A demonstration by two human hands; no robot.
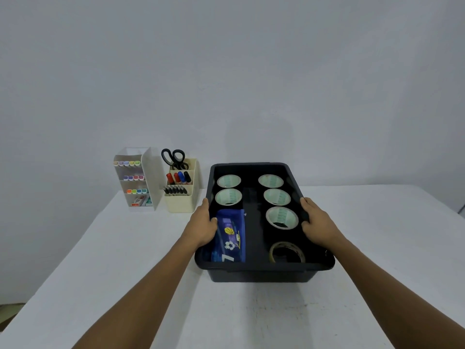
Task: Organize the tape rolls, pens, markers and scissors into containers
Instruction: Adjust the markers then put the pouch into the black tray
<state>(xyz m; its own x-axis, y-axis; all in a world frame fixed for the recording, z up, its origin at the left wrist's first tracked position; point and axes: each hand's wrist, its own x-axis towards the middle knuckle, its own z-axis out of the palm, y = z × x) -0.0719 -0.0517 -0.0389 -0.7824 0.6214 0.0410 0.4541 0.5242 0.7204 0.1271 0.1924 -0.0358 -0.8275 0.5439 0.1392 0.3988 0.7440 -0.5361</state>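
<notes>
Left of bin (259,273), L grip (201,227) & R grip (319,225) round its rims: marker rack (151,180), pen caddy (181,204).

Probably an office: white table (120,260), bare wall (226,71), cream pen organiser (181,203).

Soft, dim, even light; faint shadows on wall; bin interior near-black; wide-angle bending at edges; slight softness.
</notes>
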